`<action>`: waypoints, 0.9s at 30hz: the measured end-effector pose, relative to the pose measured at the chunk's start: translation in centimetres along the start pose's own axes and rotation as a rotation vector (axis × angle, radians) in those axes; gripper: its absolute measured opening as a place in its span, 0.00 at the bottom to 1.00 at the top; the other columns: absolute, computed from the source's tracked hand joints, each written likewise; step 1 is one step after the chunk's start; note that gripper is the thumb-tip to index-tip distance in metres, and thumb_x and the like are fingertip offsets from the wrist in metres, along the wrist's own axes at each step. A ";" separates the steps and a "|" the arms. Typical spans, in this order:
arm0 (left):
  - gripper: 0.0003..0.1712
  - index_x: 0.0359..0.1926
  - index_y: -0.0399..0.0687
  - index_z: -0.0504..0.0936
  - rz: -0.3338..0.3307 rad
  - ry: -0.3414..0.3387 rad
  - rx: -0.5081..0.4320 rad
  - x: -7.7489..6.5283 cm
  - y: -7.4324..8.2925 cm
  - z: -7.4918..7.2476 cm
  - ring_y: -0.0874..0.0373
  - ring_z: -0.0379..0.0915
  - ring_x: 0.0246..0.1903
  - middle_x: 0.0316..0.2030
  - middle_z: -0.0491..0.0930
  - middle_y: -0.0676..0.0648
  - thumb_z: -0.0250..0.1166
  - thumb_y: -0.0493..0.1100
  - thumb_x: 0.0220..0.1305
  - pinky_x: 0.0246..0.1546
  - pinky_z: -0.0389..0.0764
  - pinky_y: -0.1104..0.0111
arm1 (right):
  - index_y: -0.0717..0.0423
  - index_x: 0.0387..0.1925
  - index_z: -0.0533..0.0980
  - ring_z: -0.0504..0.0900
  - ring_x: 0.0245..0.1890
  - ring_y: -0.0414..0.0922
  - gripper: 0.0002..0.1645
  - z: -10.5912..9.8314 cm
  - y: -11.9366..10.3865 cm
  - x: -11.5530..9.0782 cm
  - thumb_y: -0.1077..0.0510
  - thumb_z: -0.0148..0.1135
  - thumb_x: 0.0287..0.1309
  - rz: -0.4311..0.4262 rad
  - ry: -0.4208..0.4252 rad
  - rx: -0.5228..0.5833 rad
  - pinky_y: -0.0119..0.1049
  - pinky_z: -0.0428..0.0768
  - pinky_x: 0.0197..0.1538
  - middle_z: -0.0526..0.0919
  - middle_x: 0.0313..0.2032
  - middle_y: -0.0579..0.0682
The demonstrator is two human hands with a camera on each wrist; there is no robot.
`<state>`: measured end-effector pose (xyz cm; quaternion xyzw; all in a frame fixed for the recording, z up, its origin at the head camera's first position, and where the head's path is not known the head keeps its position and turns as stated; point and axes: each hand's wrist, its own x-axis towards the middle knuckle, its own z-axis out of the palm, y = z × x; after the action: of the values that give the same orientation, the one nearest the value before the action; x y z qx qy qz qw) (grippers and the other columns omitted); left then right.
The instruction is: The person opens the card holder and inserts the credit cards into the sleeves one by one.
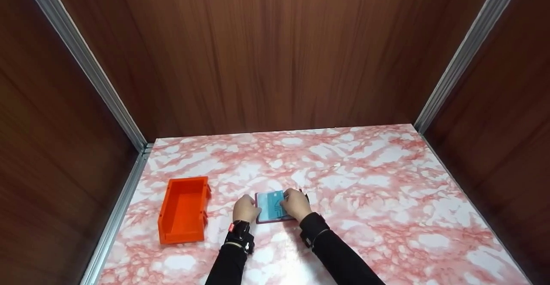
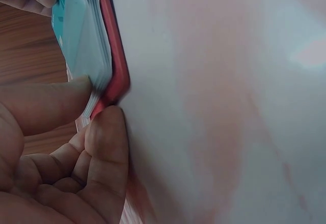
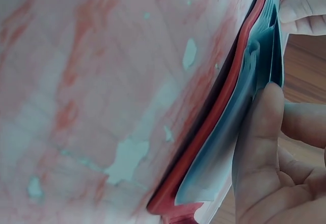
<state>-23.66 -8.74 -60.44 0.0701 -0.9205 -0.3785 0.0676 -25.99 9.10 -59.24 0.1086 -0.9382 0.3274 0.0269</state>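
An open card holder (image 1: 263, 215) with a dark red cover and clear plastic sleeves lies at the front middle of the table. A blue card (image 1: 275, 205) with large letters shows at its top sleeve. At the holder's left edge my left hand (image 1: 245, 209) pinches a corner, thumb on the sleeves (image 2: 99, 56) and a finger under the red cover (image 2: 118, 66). My right hand (image 1: 296, 204) is at the card's right side; in the right wrist view its thumb and forefinger pinch the blue card (image 3: 276, 56) at the sleeve's mouth. Part of the holder is hidden under that hand.
An orange open-fronted bin (image 1: 184, 207) stands to the left on the pink-and-white marbled table (image 1: 378, 182). Brown wood-grain panels (image 1: 275, 53) enclose the back and both sides, with metal corner posts (image 1: 86, 61).
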 end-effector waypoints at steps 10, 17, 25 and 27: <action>0.12 0.29 0.35 0.77 -0.007 0.001 -0.012 -0.1 -0.1 0.0 0.45 0.74 0.29 0.24 0.77 0.44 0.71 0.32 0.42 0.36 0.77 0.54 | 0.67 0.38 0.79 0.81 0.34 0.51 0.11 0.2 -0.8 0.0 0.66 0.67 0.53 0.009 -0.085 0.001 0.45 0.79 0.43 0.83 0.31 0.56; 0.12 0.29 0.35 0.79 0.001 0.008 0.007 0.0 -0.1 0.0 0.44 0.77 0.30 0.25 0.78 0.44 0.72 0.34 0.42 0.37 0.77 0.54 | 0.69 0.40 0.81 0.83 0.40 0.56 0.12 1.0 -0.8 0.0 0.68 0.63 0.51 -0.068 -0.039 -0.022 0.48 0.80 0.46 0.85 0.36 0.61; 0.12 0.28 0.36 0.79 0.005 0.013 0.004 0.0 -0.2 0.1 0.44 0.76 0.29 0.24 0.78 0.44 0.73 0.35 0.42 0.36 0.77 0.54 | 0.69 0.40 0.80 0.84 0.39 0.56 0.13 1.2 -0.9 -0.3 0.68 0.64 0.51 -0.098 -0.038 -0.018 0.48 0.80 0.46 0.85 0.34 0.60; 0.12 0.28 0.36 0.79 0.010 0.017 0.005 0.0 -0.2 0.1 0.44 0.76 0.29 0.24 0.78 0.44 0.73 0.35 0.42 0.36 0.77 0.54 | 0.70 0.41 0.80 0.83 0.40 0.56 0.13 1.2 -1.0 -0.3 0.68 0.64 0.51 -0.092 -0.048 -0.014 0.48 0.80 0.47 0.85 0.35 0.61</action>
<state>-23.62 -8.83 -60.65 0.0690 -0.9211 -0.3753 0.0771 -25.45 7.64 -59.56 0.1594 -0.9348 0.3167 0.0203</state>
